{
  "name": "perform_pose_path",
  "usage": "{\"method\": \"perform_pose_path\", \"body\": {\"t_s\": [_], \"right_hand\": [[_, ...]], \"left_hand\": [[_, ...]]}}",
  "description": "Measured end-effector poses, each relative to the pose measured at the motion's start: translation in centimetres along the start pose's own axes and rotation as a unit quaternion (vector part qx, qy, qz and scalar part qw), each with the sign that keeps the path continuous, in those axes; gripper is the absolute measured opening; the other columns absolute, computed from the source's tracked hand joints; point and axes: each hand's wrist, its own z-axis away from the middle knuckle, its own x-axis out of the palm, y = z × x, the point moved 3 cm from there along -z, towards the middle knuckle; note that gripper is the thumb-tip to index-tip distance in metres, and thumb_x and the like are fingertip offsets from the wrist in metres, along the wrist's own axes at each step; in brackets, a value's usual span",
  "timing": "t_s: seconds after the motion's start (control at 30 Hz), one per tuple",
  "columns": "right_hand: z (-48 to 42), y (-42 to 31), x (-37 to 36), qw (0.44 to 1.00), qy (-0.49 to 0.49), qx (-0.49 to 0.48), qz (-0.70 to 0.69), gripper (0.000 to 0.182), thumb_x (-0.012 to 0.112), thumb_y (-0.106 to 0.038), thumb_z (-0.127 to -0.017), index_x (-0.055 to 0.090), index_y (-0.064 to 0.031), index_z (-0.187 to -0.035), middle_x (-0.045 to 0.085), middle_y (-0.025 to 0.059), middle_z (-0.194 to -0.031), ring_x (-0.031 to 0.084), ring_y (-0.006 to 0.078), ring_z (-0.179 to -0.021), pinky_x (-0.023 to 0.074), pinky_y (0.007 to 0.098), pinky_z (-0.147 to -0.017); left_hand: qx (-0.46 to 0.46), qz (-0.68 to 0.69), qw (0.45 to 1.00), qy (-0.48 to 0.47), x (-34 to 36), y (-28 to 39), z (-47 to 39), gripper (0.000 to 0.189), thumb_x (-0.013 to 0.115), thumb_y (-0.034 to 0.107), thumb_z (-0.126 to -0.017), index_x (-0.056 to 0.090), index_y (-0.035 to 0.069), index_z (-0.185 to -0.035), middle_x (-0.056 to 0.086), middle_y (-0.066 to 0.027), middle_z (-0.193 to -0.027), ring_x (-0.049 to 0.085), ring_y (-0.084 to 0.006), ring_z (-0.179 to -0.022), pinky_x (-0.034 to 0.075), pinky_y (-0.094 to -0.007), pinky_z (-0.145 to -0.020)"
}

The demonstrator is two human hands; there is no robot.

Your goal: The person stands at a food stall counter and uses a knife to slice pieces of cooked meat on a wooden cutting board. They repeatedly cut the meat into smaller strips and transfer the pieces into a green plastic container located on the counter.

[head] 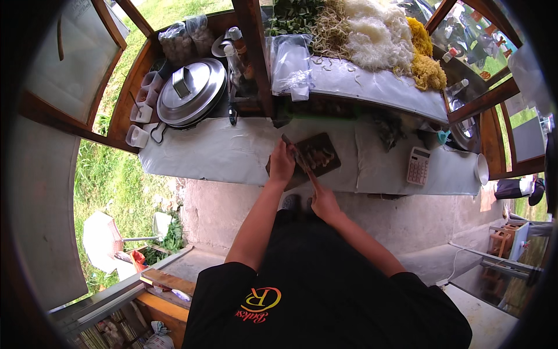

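Observation:
A dark cutting board [333, 163] lies at an angle on the covered counter before me, with chopped, pale brown pieces of food [320, 157] on it. My right hand [325, 203] grips a knife [301, 159] from the near side, its blade slanting up and left over the board's left part. Beside the blade, my left hand [282, 162] is over the board's left side with fingers curled. Whether it holds food or presses on the blade is hidden by the fingers.
Left of the board stands a large lidded steel pot [192, 91], near plastic containers [141, 112] and bottles [235, 56]. A raised shelf [379, 89] bears white noodles [377, 35], yellow noodles [425, 72] and a plastic bag [291, 65]. Rightward are a calculator [418, 165] and white bowl [481, 169].

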Motion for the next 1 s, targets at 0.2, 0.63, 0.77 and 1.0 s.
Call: {"method": "perform_pose_path", "body": {"t_s": [0.2,0.63,0.77,1.0], "right_hand": [[0.0,1.1,0.0,0.997,0.015,0.011,-0.068,0.08,0.053,-0.001,-0.09,0.022,-0.0317,-0.157,0.066,0.0269,-0.088,0.062,0.0493,-0.084,0.0474,0.058,-0.074],[3.0,-0.2,-3.1,0.999,-0.043,0.029,0.003,0.08,0.052,-0.009,-0.093,0.015,-0.0403,-0.157,0.066,0.03,-0.088,0.063,0.05,-0.083,0.0489,0.0592,-0.079],[3.7,-0.3,-2.2,0.997,-0.061,0.052,0.022,0.082,0.052,-0.009,-0.093,0.015,-0.0427,-0.157,0.066,0.0302,-0.083,0.064,0.0505,-0.08,0.0493,0.0607,-0.077],[4.0,0.0,-2.6,0.997,-0.05,0.05,0.017,0.077,0.053,-0.007,-0.093,0.022,-0.0384,-0.156,0.065,0.0288,-0.082,0.062,0.0501,-0.078,0.0489,0.0589,-0.076]], "left_hand": [[-0.061,0.178,0.981,0.038,-0.5,0.7,0.4,0.012,0.047,0.0,-0.1,0.051,0.001,-0.111,0.065,-0.0124,-0.084,0.065,-0.023,-0.073,0.053,-0.0338,-0.071],[-0.121,0.114,0.984,0.06,-2.0,1.4,0.6,0.007,0.051,0.007,-0.1,0.053,0.0,-0.099,0.066,-0.015,-0.079,0.066,-0.0299,-0.071,0.05,-0.0386,-0.065],[-0.083,0.106,0.99,0.052,-1.8,2.6,0.1,0.009,0.052,0.009,-0.1,0.054,0.001,-0.097,0.066,-0.0152,-0.079,0.066,-0.0311,-0.071,0.051,-0.039,-0.066],[-0.095,0.084,0.99,0.068,-5.6,5.3,-0.4,0.012,0.049,0.01,-0.101,0.057,0.001,-0.103,0.067,-0.0153,-0.078,0.068,-0.0304,-0.074,0.051,-0.0393,-0.068]]}}
